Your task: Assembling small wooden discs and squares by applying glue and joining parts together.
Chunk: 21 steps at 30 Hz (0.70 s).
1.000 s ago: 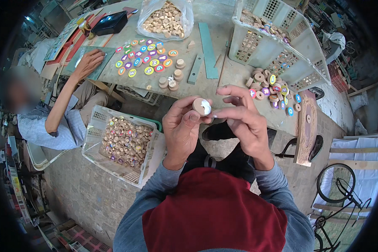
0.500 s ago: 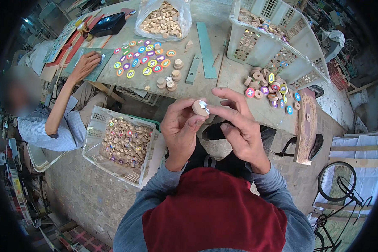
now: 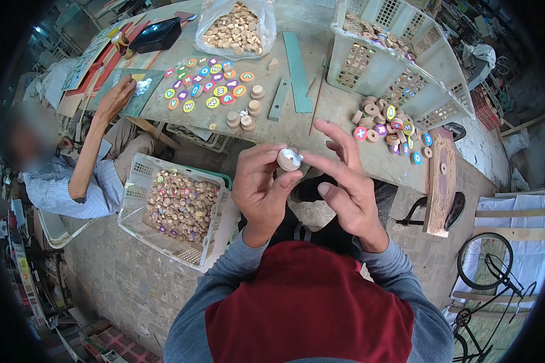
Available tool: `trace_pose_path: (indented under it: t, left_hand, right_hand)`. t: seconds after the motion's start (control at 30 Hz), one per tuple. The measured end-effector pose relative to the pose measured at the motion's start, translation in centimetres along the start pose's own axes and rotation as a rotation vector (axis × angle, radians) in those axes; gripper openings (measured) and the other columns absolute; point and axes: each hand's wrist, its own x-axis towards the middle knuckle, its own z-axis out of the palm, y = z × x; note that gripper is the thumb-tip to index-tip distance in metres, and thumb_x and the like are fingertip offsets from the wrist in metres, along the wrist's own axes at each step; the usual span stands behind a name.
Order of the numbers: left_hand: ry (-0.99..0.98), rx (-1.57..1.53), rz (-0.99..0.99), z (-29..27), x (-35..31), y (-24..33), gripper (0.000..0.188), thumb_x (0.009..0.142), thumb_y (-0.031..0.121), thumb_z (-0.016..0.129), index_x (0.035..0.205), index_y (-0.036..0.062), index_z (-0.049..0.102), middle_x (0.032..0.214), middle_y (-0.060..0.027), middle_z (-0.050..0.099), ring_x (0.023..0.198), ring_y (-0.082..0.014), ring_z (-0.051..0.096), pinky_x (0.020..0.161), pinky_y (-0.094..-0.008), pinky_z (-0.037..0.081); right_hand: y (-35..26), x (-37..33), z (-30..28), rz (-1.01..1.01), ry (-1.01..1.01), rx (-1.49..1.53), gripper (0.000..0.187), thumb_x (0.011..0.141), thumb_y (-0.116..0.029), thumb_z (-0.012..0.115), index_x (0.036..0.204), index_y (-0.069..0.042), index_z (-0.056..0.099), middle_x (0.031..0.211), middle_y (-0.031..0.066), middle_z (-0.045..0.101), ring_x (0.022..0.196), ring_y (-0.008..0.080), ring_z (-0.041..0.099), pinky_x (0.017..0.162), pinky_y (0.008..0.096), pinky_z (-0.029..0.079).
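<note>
My left hand [image 3: 259, 189] pinches a small round wooden disc [image 3: 289, 162] between thumb and fingers, above the table's near edge. White paste covers much of its upturned face. My right hand [image 3: 349, 190] has its fingers apart, and the index fingertip, with a white dab on it, is at the disc's right rim. Beyond my left hand, short stacks of plain wooden discs [image 3: 254, 109] stand on the table, with white paste on some. Colourful round letter pieces [image 3: 209, 86] lie spread out farther left. To the right is a heap of wooden rings and letter discs [image 3: 393, 127].
A plastic bag of wooden pieces [image 3: 237, 33] and a white crate [image 3: 399, 66] stand on the table [image 3: 224, 133]. Green strips [image 3: 297, 72] lie between them. Another crate [image 3: 140, 212] of discs sits low at left. A co-worker's hand [image 3: 118, 97] is over a green board.
White paste now covers more of the disc's face, and the disc is tipped further upward. My right index finger has shifted slightly along its rim. The co-worker's hand has lifted off the white patch.
</note>
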Motion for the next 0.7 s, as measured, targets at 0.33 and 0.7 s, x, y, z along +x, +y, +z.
trace_pose_path:
  t: [0.33, 0.7]
  left_hand:
    - [-0.030, 0.107, 0.067, -0.42, -0.31, -0.61, 0.037, 0.086, 0.004, 0.073, 0.117, -0.0021, 0.053, 0.120, -0.0174, 0.052, 0.104, -0.0217, 0.061, 0.086, -0.0312, 0.056]
    - [-0.048, 0.128, 0.065, -0.35, -0.35, -0.51, 0.038, 0.085, 0.005, 0.074, 0.117, -0.0010, 0.054, 0.120, -0.0167, 0.054, 0.104, -0.0214, 0.061, 0.085, -0.0310, 0.055]
  right_hand:
    - [-0.20, -0.09, 0.04, 0.041, -0.092, 0.278, 0.054, 0.075, -0.013, 0.050, 0.127, -0.005, 0.063, 0.147, 0.0196, 0.038, 0.137, 0.0326, 0.033, 0.112, 0.0442, 0.023]
    - [0.42, 0.36, -0.17, 0.088, -0.072, 0.168, 0.056, 0.074, -0.014, 0.051, 0.129, -0.005, 0.061, 0.149, 0.0179, 0.036, 0.138, 0.0329, 0.032, 0.113, 0.0442, 0.022]
